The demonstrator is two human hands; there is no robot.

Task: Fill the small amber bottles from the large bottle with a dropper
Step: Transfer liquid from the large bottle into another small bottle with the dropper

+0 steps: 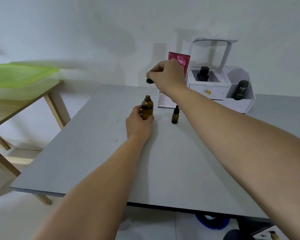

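Observation:
The large amber bottle (147, 108) stands uncapped on the grey table (97, 153), and my left hand (139, 124) is wrapped around its lower body from the near side. Straight above its mouth, my right hand (166, 75) pinches the black dropper cap (149, 80); the glass pipette under the cap is too faint to make out. One small amber bottle (175, 115) with a black dropper top stands on the table just right of the large one, near my right forearm.
A white cosmetics organiser (215, 90) sits at the back right, with a black perfume bottle (203, 73), a dark Kahf container (241, 90) and a pink sachet (181, 62). A wooden side table (24, 108) with a green-lidded box (21, 75) stands to the left.

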